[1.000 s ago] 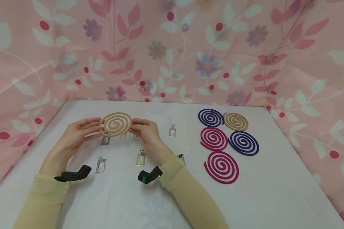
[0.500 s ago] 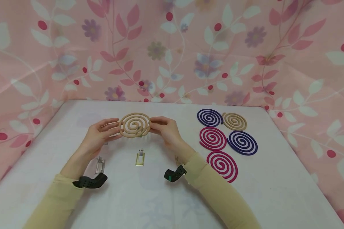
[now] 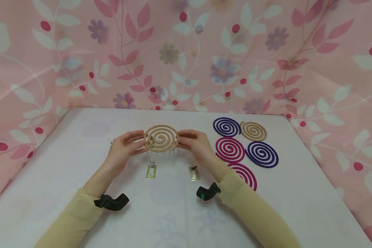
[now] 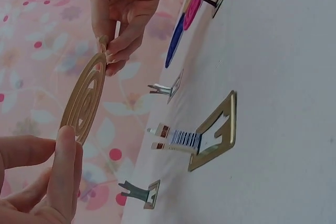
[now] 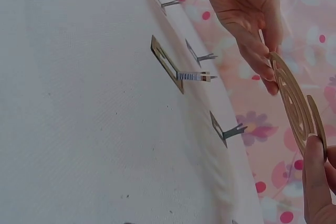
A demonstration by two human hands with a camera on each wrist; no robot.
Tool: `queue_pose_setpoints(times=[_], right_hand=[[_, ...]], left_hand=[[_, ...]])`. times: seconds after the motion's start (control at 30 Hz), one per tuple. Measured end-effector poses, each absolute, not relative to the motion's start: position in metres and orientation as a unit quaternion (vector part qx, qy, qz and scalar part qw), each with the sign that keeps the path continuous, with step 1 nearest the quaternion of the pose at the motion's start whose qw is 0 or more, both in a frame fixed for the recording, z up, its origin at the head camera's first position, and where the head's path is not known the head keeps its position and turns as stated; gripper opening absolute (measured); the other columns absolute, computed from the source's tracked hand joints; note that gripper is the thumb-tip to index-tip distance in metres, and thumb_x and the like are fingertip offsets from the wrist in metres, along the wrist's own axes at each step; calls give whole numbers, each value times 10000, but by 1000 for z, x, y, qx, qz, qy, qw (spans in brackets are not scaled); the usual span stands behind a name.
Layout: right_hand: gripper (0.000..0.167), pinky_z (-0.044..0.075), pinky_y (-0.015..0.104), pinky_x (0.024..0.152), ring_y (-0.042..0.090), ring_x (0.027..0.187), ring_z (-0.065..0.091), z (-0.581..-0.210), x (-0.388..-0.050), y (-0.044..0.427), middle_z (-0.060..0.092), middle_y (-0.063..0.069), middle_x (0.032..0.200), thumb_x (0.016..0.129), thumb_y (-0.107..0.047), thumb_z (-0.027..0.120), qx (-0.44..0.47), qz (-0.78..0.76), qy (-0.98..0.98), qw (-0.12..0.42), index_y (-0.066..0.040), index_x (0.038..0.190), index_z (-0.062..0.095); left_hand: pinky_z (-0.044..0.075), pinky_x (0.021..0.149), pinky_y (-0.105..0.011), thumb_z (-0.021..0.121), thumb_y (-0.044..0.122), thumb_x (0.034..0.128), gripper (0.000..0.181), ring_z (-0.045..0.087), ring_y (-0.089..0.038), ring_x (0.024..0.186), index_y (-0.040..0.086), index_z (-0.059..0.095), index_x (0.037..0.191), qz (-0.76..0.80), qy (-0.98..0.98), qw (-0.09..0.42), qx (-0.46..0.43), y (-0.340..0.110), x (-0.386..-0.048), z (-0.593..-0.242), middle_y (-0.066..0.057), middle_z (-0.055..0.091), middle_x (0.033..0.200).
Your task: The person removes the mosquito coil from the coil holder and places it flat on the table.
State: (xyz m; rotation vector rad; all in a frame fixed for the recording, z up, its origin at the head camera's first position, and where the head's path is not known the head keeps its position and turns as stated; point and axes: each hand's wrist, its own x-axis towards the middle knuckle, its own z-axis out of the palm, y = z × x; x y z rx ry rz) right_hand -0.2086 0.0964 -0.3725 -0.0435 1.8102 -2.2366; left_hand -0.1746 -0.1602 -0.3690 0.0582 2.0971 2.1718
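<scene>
A tan mosquito coil (image 3: pixel 160 139) is held flat above the table between both hands. My left hand (image 3: pixel 126 148) pinches its left rim, and my right hand (image 3: pixel 196 144) pinches the right rim. Seen from the left wrist, the coil (image 4: pixel 84 103) tilts nearly edge-on, with thumb and fingers on either end. Below it on the table stand small metal coil stands with upright prongs; a gold-edged one (image 3: pixel 152 166) is nearest the middle. Another stand (image 3: pixel 152 140) shows through the coil's rings. A further stand (image 3: pixel 194 173) lies by my right wrist. My left hand partly hides others.
On the right side lie two purple coils, one (image 3: pixel 227 127) at the back and one (image 3: pixel 262 154) further right, a tan coil (image 3: pixel 254 131), and two pink coils. My right forearm partly covers the front pink coil (image 3: pixel 249 177). A floral curtain (image 3: pixel 186 51) hangs behind the white table (image 3: pixel 173 213).
Both hands have carried the tan coil rightward from the table's left part toward the middle. The stand by my right wrist is now uncovered, while the left front stand is mostly hidden.
</scene>
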Motion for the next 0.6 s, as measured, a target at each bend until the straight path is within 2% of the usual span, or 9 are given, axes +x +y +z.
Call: queue_pose_setpoints(times=[0.33,0.6], right_hand=[[312,592,338,882,177,912,709,-375,-199,129,652,204,1175,928,26,651,-24,-755,642,132,84,1234,629],[336,592,339,884,167,929,701,-376,-193,159,663,156,1149,936,26,643,-30,-744,655,129,103,1261,605]], left_hand=[[598,850,-296,613,3,964,479,677,-63,936,-85,456,1408,726,683,72,31,-132,-173,-379,-273,488,1419],[604,827,-295,610,-31,956,443,691,-66,905,-80,489,1379,728,679,88,40,-105,-172,-381,-262,500,1392]])
